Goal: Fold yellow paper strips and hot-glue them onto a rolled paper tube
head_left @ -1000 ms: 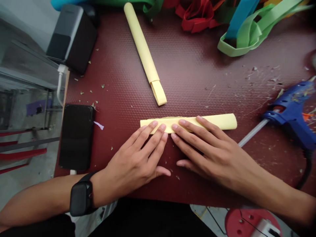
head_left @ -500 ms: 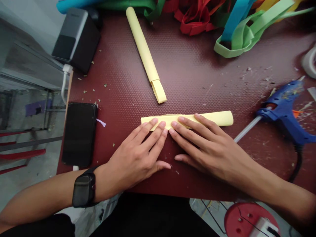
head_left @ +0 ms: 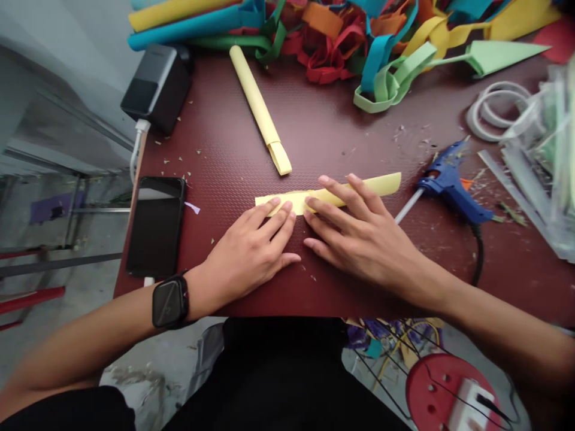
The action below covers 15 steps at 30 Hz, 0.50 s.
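Note:
A pale yellow rolled paper strip [head_left: 377, 184] lies across the table in front of me, flattened toward its left end. My left hand [head_left: 251, 248] rests its fingertips on that flattened left part, fingers stretched out. Beside it, my right hand [head_left: 359, 233] has its fingers spread over the middle of the strip, some touching the paper. The fingers cover part of the paper's lower edge. Farther off lies a pale yellow paper tube [head_left: 256, 99], with a folded loop of the same paper sticking out of its near end.
On the left are a phone [head_left: 156, 227] and a black power bank [head_left: 157, 87] with a white cable. To the right lie a blue glue gun [head_left: 456, 182], tape rolls [head_left: 498, 111] and clear glue sticks [head_left: 521, 191]. Colourful paper chains [head_left: 332, 42] fill the back edge.
The view has shifted, showing more of the table's back and right. My right fingers have spread and partly lifted, and the roll's right end now tilts upward and looks more open.

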Available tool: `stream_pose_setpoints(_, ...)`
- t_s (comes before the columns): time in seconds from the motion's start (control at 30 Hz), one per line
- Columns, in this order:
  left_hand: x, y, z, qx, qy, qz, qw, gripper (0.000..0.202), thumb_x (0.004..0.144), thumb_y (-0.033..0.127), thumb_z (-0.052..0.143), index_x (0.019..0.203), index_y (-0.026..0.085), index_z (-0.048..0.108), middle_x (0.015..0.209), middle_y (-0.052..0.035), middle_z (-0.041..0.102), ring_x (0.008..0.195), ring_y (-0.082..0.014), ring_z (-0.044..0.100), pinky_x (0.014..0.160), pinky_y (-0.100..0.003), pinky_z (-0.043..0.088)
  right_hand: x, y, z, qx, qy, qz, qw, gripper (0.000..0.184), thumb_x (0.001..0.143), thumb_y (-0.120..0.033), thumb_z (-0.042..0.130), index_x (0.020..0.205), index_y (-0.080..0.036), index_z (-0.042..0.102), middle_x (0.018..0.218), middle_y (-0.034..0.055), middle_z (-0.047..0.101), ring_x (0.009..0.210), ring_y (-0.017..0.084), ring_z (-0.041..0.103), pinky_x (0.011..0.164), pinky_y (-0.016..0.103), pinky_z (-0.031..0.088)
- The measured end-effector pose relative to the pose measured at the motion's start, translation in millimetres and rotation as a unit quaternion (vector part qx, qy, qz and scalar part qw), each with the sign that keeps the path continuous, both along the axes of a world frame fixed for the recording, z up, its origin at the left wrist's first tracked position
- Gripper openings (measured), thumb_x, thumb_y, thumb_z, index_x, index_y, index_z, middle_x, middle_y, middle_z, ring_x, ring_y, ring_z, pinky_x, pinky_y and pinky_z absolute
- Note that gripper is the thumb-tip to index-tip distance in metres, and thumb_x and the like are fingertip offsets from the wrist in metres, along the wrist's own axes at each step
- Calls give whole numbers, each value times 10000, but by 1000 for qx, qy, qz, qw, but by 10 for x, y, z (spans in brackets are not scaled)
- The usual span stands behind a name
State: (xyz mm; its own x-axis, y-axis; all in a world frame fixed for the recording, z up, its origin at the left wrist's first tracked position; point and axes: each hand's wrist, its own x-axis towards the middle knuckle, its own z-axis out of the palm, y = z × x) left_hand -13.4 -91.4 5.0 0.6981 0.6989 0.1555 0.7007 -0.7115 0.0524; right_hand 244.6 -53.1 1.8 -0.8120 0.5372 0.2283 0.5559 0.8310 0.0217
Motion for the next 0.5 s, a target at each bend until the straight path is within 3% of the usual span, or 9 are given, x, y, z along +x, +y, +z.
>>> stream_pose_setpoints(0.17, 3, 4, 1, -15, 6, 1, 1000, 620, 1150, 426, 548, 1538, -54, 611, 1606, -268, 625, 1506, -441, 597, 1255, -558, 545, 84, -105, 67, 6, -22, -65, 998, 363, 1141, -374, 565, 1340, -166, 787, 1508, 159, 725, 1620, 423, 477, 1358, 662, 359)
stream_pose_setpoints(0.33, 2, 0, -3, -14, -4, 0, 1000, 616, 1149, 414, 549, 1535, -61, 611, 1591, -272, 635, 1499, -448, 599, 1253, -572, 547, 256, -187, 97, -9, -15, -149, 989, 363, 1126, -415, 582, 1286, -184, 813, 1553, 156, 694, 1647, 441, 424, 1361, 744, 292)
stream_pose_setpoints(0.5, -2, 14, -13, -30, -7, -1, 1000, 619, 1145, 410, 558, 1547, -58, 603, 1610, -280, 614, 1527, -442, 573, 1283, -570, 516, 398, -214, 118, -22, -33, -230, 972, 472, 1130, -392, 541, 1449, -105, 738, 1615, 221, 632, 1675, 475, 350, 1365, 775, 209)
